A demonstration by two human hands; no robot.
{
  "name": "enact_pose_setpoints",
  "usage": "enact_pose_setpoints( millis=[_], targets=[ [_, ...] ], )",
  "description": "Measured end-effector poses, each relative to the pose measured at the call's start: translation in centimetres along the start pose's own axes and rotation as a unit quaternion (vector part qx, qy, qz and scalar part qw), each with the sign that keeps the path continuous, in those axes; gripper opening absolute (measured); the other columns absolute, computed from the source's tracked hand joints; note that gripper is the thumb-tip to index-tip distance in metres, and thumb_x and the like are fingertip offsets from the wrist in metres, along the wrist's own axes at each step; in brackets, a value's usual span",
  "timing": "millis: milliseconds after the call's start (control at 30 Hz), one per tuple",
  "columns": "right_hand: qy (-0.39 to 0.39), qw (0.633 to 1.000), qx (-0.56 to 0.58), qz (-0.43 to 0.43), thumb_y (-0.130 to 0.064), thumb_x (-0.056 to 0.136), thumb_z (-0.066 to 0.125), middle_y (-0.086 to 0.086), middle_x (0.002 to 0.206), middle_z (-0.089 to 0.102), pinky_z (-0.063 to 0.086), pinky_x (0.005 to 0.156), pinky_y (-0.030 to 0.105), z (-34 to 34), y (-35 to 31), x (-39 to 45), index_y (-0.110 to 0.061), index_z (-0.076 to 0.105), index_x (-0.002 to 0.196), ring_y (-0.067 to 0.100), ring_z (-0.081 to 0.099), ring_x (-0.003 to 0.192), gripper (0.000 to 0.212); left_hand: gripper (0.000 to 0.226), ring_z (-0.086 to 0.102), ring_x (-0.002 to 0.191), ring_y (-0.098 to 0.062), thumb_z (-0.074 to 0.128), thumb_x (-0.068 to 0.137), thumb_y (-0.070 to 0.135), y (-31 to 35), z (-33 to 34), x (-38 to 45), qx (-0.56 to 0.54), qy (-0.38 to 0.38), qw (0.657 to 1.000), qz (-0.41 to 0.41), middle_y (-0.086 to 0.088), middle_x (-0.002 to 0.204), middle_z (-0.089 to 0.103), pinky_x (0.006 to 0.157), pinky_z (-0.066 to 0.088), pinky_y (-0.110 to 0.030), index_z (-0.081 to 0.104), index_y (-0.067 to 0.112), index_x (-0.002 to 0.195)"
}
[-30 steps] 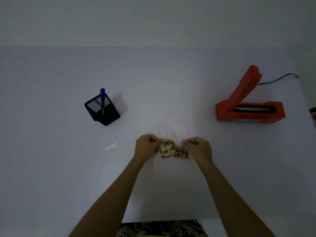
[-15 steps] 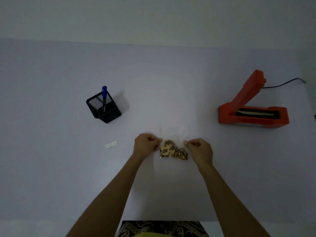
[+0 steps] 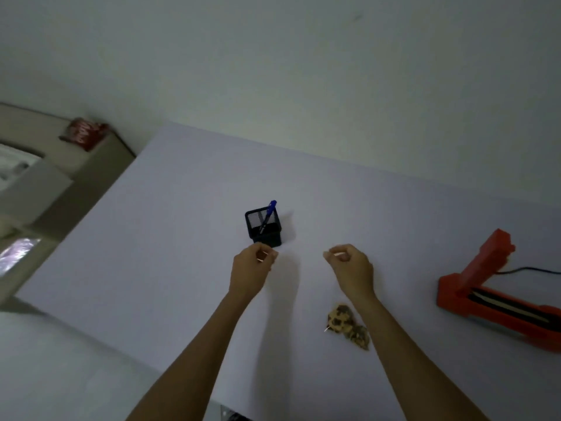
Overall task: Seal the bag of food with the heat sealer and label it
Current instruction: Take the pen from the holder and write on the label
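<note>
White table is carrying an open-lidded heat sealer; left hand and right hand are pinching clear bag's top corners, food hanging low, likely spreading mouth for sealing.

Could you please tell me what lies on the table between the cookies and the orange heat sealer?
Only the right forearm crosses there in the head view.

Orange-red heat sealer, black mesh pen holder, blue pen, tan dark-spotted food.
</note>
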State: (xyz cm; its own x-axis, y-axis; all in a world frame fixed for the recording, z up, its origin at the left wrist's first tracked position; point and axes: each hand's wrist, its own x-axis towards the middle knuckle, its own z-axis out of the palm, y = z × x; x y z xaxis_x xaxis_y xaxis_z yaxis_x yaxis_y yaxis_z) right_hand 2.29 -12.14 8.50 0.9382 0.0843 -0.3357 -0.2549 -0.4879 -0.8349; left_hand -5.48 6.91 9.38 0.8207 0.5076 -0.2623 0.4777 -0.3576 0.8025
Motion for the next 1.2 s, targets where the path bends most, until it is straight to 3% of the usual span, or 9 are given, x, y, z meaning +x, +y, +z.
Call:
enact_pose_setpoints(
  millis=[133, 233, 367, 567, 733, 833, 933, 1033, 1200],
  targets=[
    [-0.061, 0.996, -0.004, -0.063, -0.031, 0.085, 0.070, -0.002, 0.085, 0.063, 0.046, 0.069, 0.025, 5.0, -6.0, 4.1, -0.015, 0.065, 0.108, 0.016, 0.060, 0.078, 0.028, 0.032, 0.059, 0.082, -0.008, 0.067, 0.087, 0.030, -0.8, -3.4, 3.0, 0.049, 0.075, 0.995, 0.043, -0.001, 0.107, 0.063, 0.066, 0.042, -0.014, 0.059, 0.016, 0.114],
    [-0.074, 0.994, -0.033, -0.068, -0.034, 0.085, 0.070, 0.003, 0.094, 0.063, 0.046, 0.077, 0.027, 8.3, -7.8, 6.7, -0.014, 0.060, 0.123, 0.018, 0.059, 0.088, 0.044, 0.054, 0.059, 0.102, -0.017, 0.061, 0.090, 0.037, -2.2, -3.5, 5.7, 0.091, 0.048, 0.994, 0.043, -0.005, 0.134, 0.051, 0.079, 0.045, -0.023, 0.046, 0.012, 0.135],
    [-0.065, 0.995, -0.051, -0.061, -0.035, 0.083, 0.072, 0.011, 0.112, 0.064, 0.049, 0.090, 0.033, 10.9, -7.7, 9.0, -0.015, 0.057, 0.129, 0.027, 0.060, 0.109, 0.052, 0.055, 0.061, 0.105, -0.022, 0.055, 0.093, 0.039, -3.7, -2.6, 8.3, 0.109, 0.005, 0.994, 0.026, -0.010, 0.137, 0.050, 0.085, 0.048, -0.031, 0.042, 0.012, 0.139],
    [-0.051, 0.987, -0.104, -0.110, -0.027, 0.085, 0.070, -0.003, 0.068, 0.057, 0.038, 0.054, 0.016, 11.9, -9.1, 9.2, -0.015, 0.073, 0.101, 0.012, 0.053, 0.064, 0.020, 0.059, 0.057, 0.113, -0.024, 0.054, 0.093, 0.042, -4.3, -2.8, 8.8, 0.115, -0.016, 0.993, 0.034, -0.009, 0.137, 0.051, 0.095, 0.049, -0.039, 0.039, 0.012, 0.142],
    [-0.033, 0.983, -0.068, -0.167, -0.030, 0.088, 0.068, 0.000, 0.082, 0.064, 0.033, 0.056, 0.006, 9.6, -14.1, 6.2, -0.013, 0.071, 0.101, 0.007, 0.054, 0.069, 0.022, 0.061, 0.047, 0.127, -0.022, 0.054, 0.093, 0.041, -1.3, -5.8, 7.8, 0.132, -0.003, 0.987, 0.092, -0.006, 0.146, 0.041, 0.104, 0.042, -0.039, 0.033, 0.015, 0.145],
    [-0.003, 0.982, -0.002, -0.188, -0.033, 0.089, 0.066, -0.002, 0.087, 0.067, 0.038, 0.064, 0.010, 7.3, -17.9, 3.0, -0.014, 0.071, 0.100, 0.005, 0.057, 0.076, 0.023, 0.051, 0.053, 0.118, -0.018, 0.058, 0.092, 0.036, 1.9, -8.4, 7.1, 0.098, 0.010, 0.983, 0.154, -0.003, 0.137, 0.050, 0.096, 0.047, -0.032, 0.043, 0.018, 0.138],
    [0.035, 0.980, 0.117, -0.156, -0.033, 0.089, 0.065, -0.005, 0.081, 0.069, 0.043, 0.068, 0.018, 5.5, -20.0, 0.2, -0.017, 0.070, 0.099, 0.004, 0.061, 0.071, 0.019, 0.022, 0.061, 0.085, -0.012, 0.061, 0.091, 0.031, 5.3, -10.7, 6.0, 0.069, 0.005, 0.974, 0.214, 0.000, 0.099, 0.064, 0.074, 0.049, -0.024, 0.063, 0.016, 0.107],
    [0.063, 0.963, 0.248, -0.084, -0.033, 0.089, 0.065, -0.002, 0.074, 0.066, 0.040, 0.052, 0.022, 4.8, -21.4, -1.9, -0.015, 0.066, 0.097, 0.007, 0.047, 0.052, 0.019, 0.017, 0.051, 0.074, -0.012, 0.049, 0.097, 0.029, 7.3, -12.5, 4.5, 0.094, 0.012, 0.955, 0.283, 0.000, 0.088, 0.056, 0.065, 0.042, -0.021, 0.058, 0.014, 0.099],
    [-0.058, 0.967, 0.240, -0.063, -0.034, 0.085, 0.071, -0.003, 0.051, 0.046, 0.030, 0.038, 0.020, 6.3, -22.6, -4.9, -0.016, 0.058, 0.073, 0.007, 0.035, 0.041, 0.025, 0.027, 0.053, 0.078, -0.014, 0.037, 0.101, 0.032, 9.4, -14.4, 2.4, 0.140, -0.007, 0.920, 0.366, -0.003, 0.092, 0.060, 0.069, 0.045, -0.026, 0.057, 0.016, 0.110]
  ],
)
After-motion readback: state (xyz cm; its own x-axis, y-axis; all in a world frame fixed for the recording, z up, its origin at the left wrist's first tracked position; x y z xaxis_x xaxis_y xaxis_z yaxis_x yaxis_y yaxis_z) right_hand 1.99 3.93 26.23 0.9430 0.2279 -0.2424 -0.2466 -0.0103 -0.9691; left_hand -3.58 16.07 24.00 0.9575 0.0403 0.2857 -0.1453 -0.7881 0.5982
